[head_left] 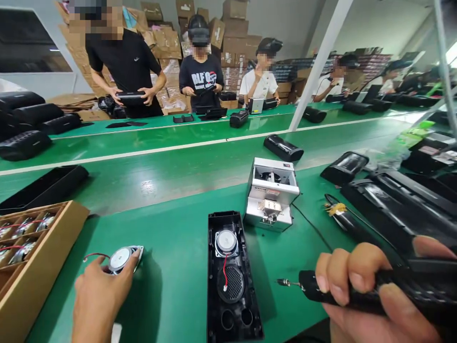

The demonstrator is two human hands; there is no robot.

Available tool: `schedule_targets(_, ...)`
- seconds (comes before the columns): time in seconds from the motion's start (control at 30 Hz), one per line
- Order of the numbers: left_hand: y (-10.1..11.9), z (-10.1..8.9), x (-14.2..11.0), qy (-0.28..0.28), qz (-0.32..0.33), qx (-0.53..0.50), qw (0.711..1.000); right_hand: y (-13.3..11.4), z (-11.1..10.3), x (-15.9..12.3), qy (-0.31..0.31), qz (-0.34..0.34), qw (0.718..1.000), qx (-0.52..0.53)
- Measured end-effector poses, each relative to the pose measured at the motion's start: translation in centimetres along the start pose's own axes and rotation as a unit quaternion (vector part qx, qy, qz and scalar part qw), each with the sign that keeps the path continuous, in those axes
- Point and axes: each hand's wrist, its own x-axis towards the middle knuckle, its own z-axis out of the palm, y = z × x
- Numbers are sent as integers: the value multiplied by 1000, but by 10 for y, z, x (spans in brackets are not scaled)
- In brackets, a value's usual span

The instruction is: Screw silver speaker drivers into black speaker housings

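Note:
My left hand [102,290] grips a round speaker driver [120,259] by its square frame, with a red wire trailing off to the left. My right hand [371,286] is wrapped around a black electric screwdriver [357,288]; its bit points left, and a small dark piece, perhaps a screw, sits at the tip. Between my hands lies an open black speaker housing [253,305]. One speaker driver [226,241] sits in its upper part, its red wire hanging over the round mesh grille [231,285] below. Two round holes show at the housing's near end.
A grey-white screw feeder [273,190] stands behind the housing. At left is a cardboard box [53,252] of speaker drivers in compartments. Black housings [410,209] crowd the right side. Beyond the green conveyor [160,162], several people work; a white post [316,66] rises there.

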Motion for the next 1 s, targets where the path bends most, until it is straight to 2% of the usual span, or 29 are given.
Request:
schedule_targets(0.13, 14, -7, 7, -20, -25, 38, 999, -3, -8, -1, -1, 9, 1000, -4)
schedule_targets(0.23, 32, -13, -4, -27, 1, 27, 999, -2, -15, -3, 6, 14, 1000, -5)
schedule_targets(0.3, 53, -16, -26, -46, 59, -69, 995, -1, -17, -4, 12, 17, 1000, -2)
schedule_targets(0.37, 78, -16, -56, -108, 149, -207, 961, -2, -18, -5, 18, 18, 1000, 0)
schedule_targets(0.43, 101, -13, -86, -223, 258, -211, 916, -4, -19, -5, 20, 15, 1000, -3)
schedule_targets(0.5, 115, -3, -107, -282, 367, -171, 870, -7, -20, -5, 20, 11, 1000, -9)
schedule_targets(0.53, 118, 4, -112, -290, 411, -149, 852, -8, -21, -5, 21, 10, 1000, -12)
schedule_targets(0.6, 113, 20, -116, -269, 474, -113, 831, -9, -22, -5, 26, 12, 999, -15)
schedule_targets(0.73, 87, 45, -106, -178, 531, -77, 825, -6, -23, -4, 26, 20, 999, -13)
schedule_targets(0.83, 73, 52, -99, -147, 579, -35, 801, -1, -22, -5, 22, 25, 999, -14)
schedule_targets(1.0, 70, 56, -90, -164, 638, 61, 750, 4, -21, -10, 24, 45, 999, -13)
